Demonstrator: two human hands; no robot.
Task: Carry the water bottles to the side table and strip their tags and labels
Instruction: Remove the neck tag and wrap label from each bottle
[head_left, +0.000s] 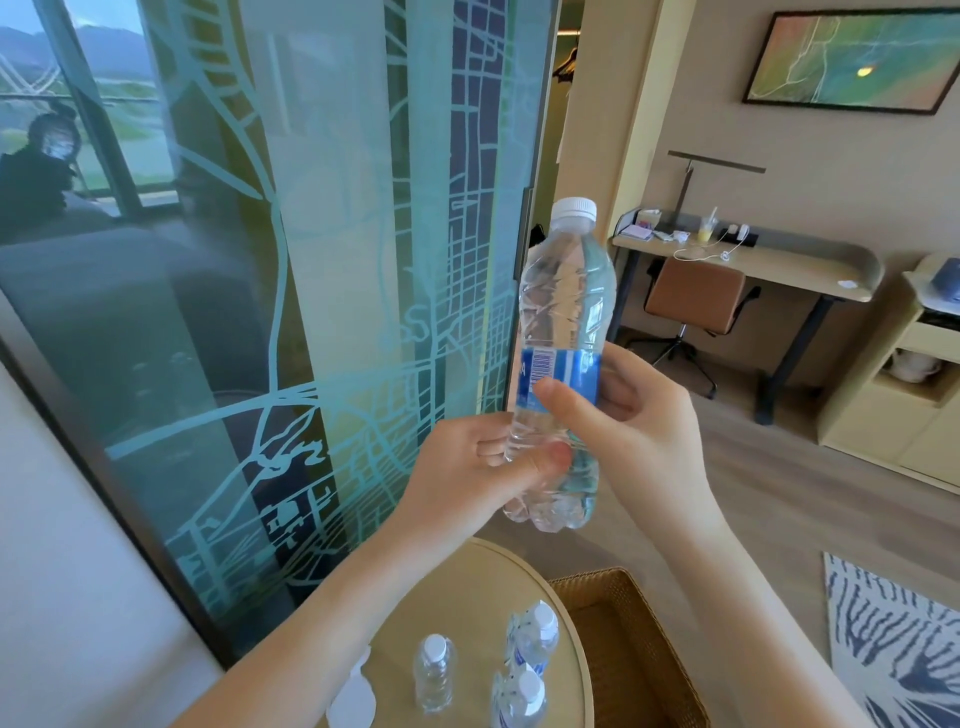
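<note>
Front table bottle half off-frame

Glass panel: left of the fingers, etched with a pale street-map pattern.
Desk: beyond the fingers, to their right (a cup and white cables lie on it).
Swivel chair: brown, tucked under the desk.
Framed picture: high above the desk.
Woven basket: below the fingers.
Patterned rug: right of the basket.
</note>
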